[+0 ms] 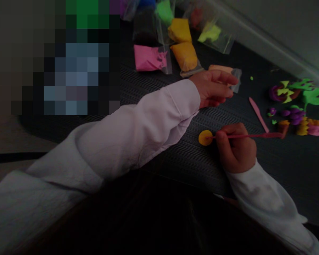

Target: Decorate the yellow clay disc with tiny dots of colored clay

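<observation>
My right hand (pixel 238 148) is closed round a thin pink clay modelling tool (pixel 255 136), held almost level. The tool's left end meets a small flat yellow clay disc (pixel 205 138) lying on the dark table. Farther up, my left hand (pixel 212 88) has its fingers stretched out and nothing visible in them. It lies over the near side of a clear bag of peach clay (pixel 220 67), partly hiding it; whether it touches the bag I cannot tell. A second pink tool, shaped like a knife (pixel 258 114), rests on the table right of that hand.
Bags of coloured clay lie at the back, among them a pink one (pixel 147 58), an orange one (pixel 184 55) and a yellow-green one (pixel 210 32). Several small clay shapes stand at the right, including purple balls (pixel 295 115) and a green leafy piece (pixel 312 96). A pixelated patch covers the upper left.
</observation>
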`<control>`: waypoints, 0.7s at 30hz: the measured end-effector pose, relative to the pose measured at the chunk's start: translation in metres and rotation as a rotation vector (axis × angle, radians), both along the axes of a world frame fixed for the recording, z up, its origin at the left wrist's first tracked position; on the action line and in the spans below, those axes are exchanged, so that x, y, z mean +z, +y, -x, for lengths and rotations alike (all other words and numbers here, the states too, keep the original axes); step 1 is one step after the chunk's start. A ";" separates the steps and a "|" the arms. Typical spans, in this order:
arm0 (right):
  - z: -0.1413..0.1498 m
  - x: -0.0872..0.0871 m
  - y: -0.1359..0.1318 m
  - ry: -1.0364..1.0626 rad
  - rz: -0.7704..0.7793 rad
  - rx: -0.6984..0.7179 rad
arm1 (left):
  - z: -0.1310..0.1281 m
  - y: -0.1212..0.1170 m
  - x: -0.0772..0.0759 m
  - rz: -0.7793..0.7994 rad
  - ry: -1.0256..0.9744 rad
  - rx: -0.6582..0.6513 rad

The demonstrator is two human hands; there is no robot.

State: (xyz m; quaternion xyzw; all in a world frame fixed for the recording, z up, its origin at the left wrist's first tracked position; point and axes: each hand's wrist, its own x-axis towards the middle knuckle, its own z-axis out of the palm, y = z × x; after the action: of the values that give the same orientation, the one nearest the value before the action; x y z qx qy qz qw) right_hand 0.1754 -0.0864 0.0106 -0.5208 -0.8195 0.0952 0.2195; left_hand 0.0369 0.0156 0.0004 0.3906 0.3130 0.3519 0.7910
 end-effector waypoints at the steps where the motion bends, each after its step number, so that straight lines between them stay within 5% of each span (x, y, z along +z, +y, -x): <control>1: 0.000 0.000 0.000 -0.001 -0.011 0.005 | 0.000 0.000 0.000 0.000 0.003 -0.003; 16: 0.004 0.002 -0.002 0.017 0.013 -0.104 | 0.000 -0.002 0.003 -0.004 0.016 0.002; 21: 0.002 0.000 -0.001 -0.030 0.009 -0.029 | 0.000 -0.005 0.004 -0.017 0.001 0.040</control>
State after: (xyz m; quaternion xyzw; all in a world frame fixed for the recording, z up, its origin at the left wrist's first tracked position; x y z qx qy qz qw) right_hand 0.1732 -0.0877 0.0104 -0.5351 -0.8145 0.0880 0.2063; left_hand 0.0365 0.0110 0.0049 0.3910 0.3183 0.3700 0.7803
